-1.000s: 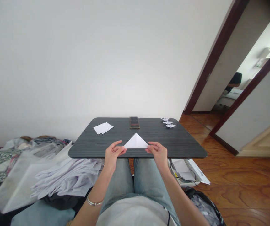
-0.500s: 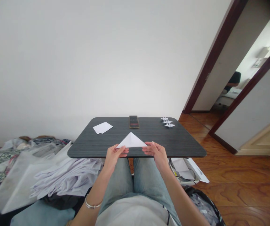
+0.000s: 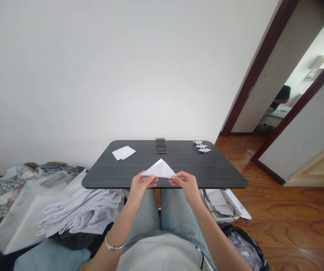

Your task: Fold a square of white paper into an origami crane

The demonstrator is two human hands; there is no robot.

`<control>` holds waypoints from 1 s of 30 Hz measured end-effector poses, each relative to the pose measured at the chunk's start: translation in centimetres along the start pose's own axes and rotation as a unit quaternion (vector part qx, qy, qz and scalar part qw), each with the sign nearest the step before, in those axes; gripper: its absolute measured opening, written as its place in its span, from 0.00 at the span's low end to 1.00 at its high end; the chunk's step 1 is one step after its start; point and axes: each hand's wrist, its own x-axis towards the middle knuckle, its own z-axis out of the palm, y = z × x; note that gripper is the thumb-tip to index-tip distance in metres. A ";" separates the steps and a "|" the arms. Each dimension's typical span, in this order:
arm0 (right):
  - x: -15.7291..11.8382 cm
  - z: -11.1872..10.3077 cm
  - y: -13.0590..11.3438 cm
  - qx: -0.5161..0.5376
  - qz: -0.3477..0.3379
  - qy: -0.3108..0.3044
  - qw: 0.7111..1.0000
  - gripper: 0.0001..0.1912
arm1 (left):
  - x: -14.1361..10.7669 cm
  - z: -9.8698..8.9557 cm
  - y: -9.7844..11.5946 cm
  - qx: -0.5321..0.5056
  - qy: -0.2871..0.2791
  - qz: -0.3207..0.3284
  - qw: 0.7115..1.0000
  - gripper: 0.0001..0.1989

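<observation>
Left-hand grip (image 3: 142, 185) pinches one corner of the white paper triangle (image 3: 159, 170), right-hand grip (image 3: 186, 185) the other, right by the near edge of the dark surface (image 3: 207, 169). Tip: line up the edges first, then crease firmly.

Dark table (image 3: 215, 169): paper sheets (image 3: 124, 153), cranes (image 3: 202, 146), phone (image 3: 161, 145)

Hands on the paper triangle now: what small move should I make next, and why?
Probably lay the paper triangle flat on the dark table to sharpen its fold: your left hand and right hand seem to hold it lifted, unsupported.
</observation>
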 end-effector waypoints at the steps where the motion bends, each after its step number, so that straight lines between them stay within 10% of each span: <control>1: 0.0 0.0 0.0 -0.003 0.002 -0.001 1.000 0.13 | 0.0 0.2 0.0 -0.007 0.007 0.003 1.000 0.18; 30: -0.1 0.7 -0.1 0.026 -0.007 0.027 0.999 0.20 | -0.4 0.8 -2.1 -0.028 -0.015 -0.029 0.999 0.13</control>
